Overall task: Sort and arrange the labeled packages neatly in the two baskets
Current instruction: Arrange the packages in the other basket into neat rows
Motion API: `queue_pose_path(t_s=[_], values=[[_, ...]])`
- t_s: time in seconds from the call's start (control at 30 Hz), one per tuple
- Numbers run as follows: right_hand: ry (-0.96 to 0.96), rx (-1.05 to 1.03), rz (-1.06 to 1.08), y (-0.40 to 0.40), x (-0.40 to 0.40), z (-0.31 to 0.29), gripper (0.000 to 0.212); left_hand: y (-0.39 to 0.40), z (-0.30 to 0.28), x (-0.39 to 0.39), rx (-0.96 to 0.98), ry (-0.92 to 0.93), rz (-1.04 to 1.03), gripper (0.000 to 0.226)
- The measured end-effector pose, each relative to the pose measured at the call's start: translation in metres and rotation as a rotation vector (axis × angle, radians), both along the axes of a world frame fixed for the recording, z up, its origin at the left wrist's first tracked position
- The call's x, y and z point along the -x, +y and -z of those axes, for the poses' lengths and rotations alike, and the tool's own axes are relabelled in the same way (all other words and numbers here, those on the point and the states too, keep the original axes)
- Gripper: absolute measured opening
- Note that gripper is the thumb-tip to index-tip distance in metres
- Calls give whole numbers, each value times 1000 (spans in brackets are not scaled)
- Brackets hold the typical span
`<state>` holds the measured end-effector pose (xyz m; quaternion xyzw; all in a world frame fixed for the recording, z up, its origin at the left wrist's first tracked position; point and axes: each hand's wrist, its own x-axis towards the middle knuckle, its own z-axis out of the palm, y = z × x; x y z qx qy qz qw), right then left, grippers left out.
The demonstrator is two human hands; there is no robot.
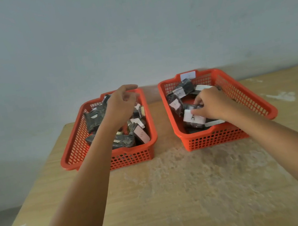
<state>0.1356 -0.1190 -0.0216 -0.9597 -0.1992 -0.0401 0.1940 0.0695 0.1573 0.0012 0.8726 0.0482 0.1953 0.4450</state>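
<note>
**Both hands in the baskets**

On the wooden table (175, 195), the left orange basket (75, 142) holds jumbled dark packages. Beside it, in the right orange basket (247, 99), the right hand (214, 103) pinches a white-labelled package (193, 119). The left hand (122, 103) hovers loosely curled, seemingly empty. A careless lift could topple neighbouring packages.

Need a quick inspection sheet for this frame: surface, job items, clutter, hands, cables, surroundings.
Surface: wooden table, worn pale patches in the middle.
Job's things: left red basket and right red basket, side by side and apart, both holding dark wrapped packages with white labels; white-labelled package in the right basket; white tag on its far rim.
Clutter: nothing seen.
Grippers: left hand over the left basket, fingers loosely curled, holding nothing; right hand fingers on the white-labelled package.
Cables: nothing seen.
Surroundings: plain grey wall behind the table.
</note>
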Motion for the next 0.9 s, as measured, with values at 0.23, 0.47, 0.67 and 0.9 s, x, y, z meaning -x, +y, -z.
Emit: queue_pose_path(t_s=[0.23,0.47,0.67,0.9], values=[[-277,-73,-79,40,1,-20,41,83,5,24,-121,55,-301,53],[-164,-317,-238,143,18,-2,19,113,51,43,-413,112,-382,43],[-192,-196,-168,191,16,28,15,117,61,42,-223,-74,-507,36],[-348,123,-45,194,13,39,33,123,52,36,-111,18,-451,31]])
